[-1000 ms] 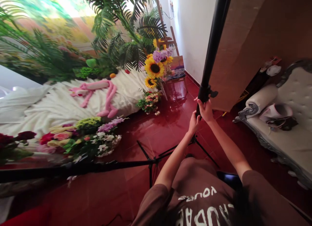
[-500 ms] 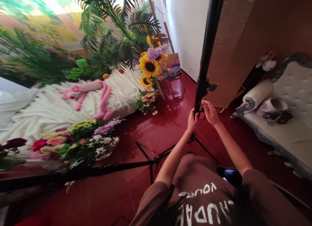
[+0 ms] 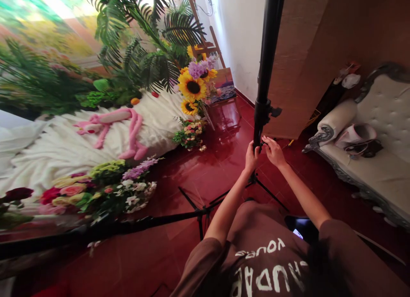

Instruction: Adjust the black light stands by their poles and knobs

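A black tripod stand (image 3: 268, 53) rises upright in front of me, its pole running out of the top of the view. My left hand (image 3: 251, 158) is wrapped around the lower part of the pole. On the pole's right side, the fingertips of my right hand (image 3: 273, 152) are closed at a small locking knob (image 3: 262, 145), which they partly cover. Higher up, a collar with a larger knob (image 3: 275, 112) sits untouched on the pole. The stand's legs (image 3: 270, 194) spread on the red floor below my hands.
Another black stand (image 3: 153, 221) crosses the lower left. A pink plush toy (image 3: 134, 134) lies on a white draped cloth (image 3: 163, 122), with artificial flowers (image 3: 77, 190) around it. On the right is a tufted white sofa (image 3: 381, 160); sunflowers (image 3: 192, 86) stand ahead.
My right hand has shifted slightly left and down, its fingers now closer to the pole at the small knob. My left hand keeps its hold. The view has moved slightly.
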Demonstrator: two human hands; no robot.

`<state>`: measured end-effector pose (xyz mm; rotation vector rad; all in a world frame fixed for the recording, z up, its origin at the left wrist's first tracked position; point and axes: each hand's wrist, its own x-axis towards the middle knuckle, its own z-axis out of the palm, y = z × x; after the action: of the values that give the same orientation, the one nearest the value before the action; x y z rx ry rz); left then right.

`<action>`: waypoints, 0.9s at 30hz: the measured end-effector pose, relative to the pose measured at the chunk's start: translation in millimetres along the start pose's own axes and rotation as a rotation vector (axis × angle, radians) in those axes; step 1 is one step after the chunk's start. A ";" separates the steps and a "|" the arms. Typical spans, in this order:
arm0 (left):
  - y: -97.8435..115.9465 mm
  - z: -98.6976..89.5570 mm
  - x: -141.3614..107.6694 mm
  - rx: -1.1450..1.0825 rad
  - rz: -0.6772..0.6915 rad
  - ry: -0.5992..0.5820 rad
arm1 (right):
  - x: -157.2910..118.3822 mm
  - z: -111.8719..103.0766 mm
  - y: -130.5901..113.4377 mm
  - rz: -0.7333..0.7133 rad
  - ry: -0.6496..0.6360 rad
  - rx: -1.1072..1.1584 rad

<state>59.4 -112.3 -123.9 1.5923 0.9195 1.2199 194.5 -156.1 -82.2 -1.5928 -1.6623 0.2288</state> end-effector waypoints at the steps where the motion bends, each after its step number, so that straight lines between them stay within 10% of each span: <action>1: 0.0 -0.1 0.1 -0.001 0.003 -0.002 | 2.9 1.1 1.0 0.011 0.007 0.002; 15: -0.8 0.6 -0.1 -0.019 -0.001 0.000 | 28.7 31.8 11.5 0.303 0.227 0.071; 27: -3.4 2.3 -0.8 -0.012 0.003 0.007 | 93.2 -7.9 -22.8 0.789 -0.495 -0.382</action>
<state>61.3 -112.4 -127.6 1.5817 0.9134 1.2316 193.3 -79.4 -24.1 -2.6024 -1.3723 0.7954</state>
